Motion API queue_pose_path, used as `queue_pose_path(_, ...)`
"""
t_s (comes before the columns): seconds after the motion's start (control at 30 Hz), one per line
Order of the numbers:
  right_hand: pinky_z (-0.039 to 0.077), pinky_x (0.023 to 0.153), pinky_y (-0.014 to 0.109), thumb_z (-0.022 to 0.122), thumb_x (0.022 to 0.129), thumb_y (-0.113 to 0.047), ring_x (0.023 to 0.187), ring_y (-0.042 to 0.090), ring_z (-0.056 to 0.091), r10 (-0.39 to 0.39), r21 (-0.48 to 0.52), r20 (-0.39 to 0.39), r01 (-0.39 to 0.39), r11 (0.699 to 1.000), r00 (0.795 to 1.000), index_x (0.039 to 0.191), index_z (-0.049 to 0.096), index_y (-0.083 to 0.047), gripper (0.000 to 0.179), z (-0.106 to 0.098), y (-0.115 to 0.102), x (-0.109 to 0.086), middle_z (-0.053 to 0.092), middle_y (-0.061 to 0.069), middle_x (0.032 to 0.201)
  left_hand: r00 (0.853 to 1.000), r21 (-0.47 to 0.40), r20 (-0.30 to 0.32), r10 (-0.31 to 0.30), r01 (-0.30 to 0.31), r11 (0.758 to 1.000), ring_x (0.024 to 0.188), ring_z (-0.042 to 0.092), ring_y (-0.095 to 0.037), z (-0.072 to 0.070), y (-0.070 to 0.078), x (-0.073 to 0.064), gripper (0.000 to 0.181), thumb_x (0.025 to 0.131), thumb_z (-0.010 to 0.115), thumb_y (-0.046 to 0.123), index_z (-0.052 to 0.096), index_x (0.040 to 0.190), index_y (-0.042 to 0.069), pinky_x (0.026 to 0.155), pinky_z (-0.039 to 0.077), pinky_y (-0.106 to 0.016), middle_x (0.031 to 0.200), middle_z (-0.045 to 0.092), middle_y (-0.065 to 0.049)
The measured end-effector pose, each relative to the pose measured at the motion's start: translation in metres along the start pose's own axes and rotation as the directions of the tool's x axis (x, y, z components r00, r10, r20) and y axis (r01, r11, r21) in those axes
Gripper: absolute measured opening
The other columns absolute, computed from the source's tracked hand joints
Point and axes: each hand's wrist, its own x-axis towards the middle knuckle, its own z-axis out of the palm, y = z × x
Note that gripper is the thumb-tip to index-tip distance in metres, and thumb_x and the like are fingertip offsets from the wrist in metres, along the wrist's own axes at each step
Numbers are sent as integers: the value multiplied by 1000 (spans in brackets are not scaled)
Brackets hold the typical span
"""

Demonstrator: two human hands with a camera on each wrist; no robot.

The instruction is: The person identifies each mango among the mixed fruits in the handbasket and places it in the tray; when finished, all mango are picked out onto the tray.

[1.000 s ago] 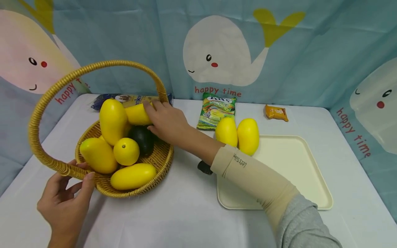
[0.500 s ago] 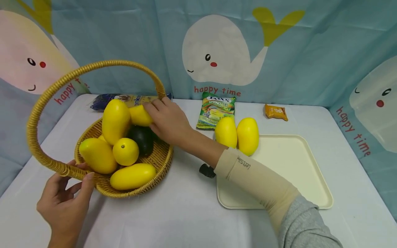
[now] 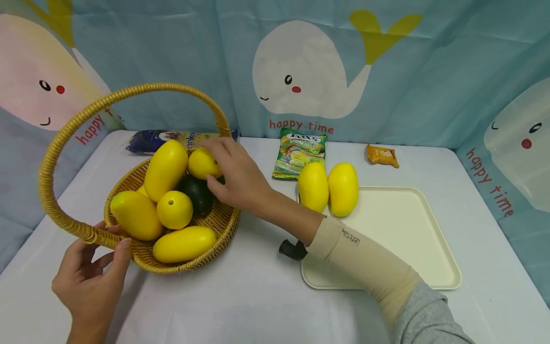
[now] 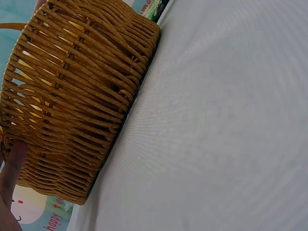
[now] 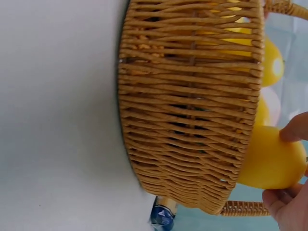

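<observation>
A wicker basket point(image 3: 189, 265) with a tall handle stands on the left side of the table, holding several yellow mangoes, a lemon point(image 3: 174, 210) and a dark green avocado point(image 3: 195, 195). My left hand point(image 3: 92, 279) grips its rim at the handle's near foot, thumb outside. At the basket's back right, my right hand point(image 3: 240, 174) holds a mango point(image 3: 202, 163) between thumb and fingers; in the right wrist view that mango point(image 5: 272, 159) sits at the rim. Another mango point(image 3: 166, 169) leans beside it. More mangoes lie at the front, one point(image 3: 136, 215) green-tipped.
A cream tray point(image 3: 429, 239) lies at right, with two mangoes point(image 3: 343, 188) at its back left corner. Behind are a green candy bag point(image 3: 298, 153), a small orange packet point(image 3: 382, 155) and a blue packet point(image 3: 148, 142). A black object point(image 3: 293, 249) shows partly under the right forearm.
The mango in my right hand has turned more end-on. The tall mango beside it has tipped to the right. My right forearm has shifted slightly right and nearer; the left hand stays put.
</observation>
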Motion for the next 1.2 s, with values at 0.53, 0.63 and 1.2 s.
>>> queue_pose_path(0.53, 49, 93, 21, 67, 92, -11, 116, 17, 50, 55, 448, -154, 20, 894, 987, 145, 42, 2, 60, -4, 4, -12, 49, 16, 139, 1000, 30, 6, 1, -1, 1000, 103, 66, -13, -1, -2, 0, 43, 79, 70, -16, 61, 121, -17, 78, 53, -11, 112, 69, -9)
queue_pose_path(0.63, 50, 94, 21, 68, 93, -13, 116, 15, 51, 65, 484, -115, -1, 875, 991, 144, 42, 3, 59, -2, 5, -13, 50, 16, 139, 1000, 26, 6, 6, -6, 1000, 103, 66, -13, -1, -2, 0, 43, 80, 70, -16, 60, 121, -17, 78, 53, -11, 112, 69, -9)
queue_pose_path(1.2, 43, 99, 17, 71, 93, -27, 119, 13, 50, -62, 209, 200, 20, 978, 978, 145, 47, -7, 60, 11, -3, -30, 52, 6, 140, 1000, 1, 4, 7, -7, 1000, 103, 66, -15, 0, 1, 0, 42, 79, 70, -16, 60, 120, -20, 79, 53, -12, 113, 69, -12)
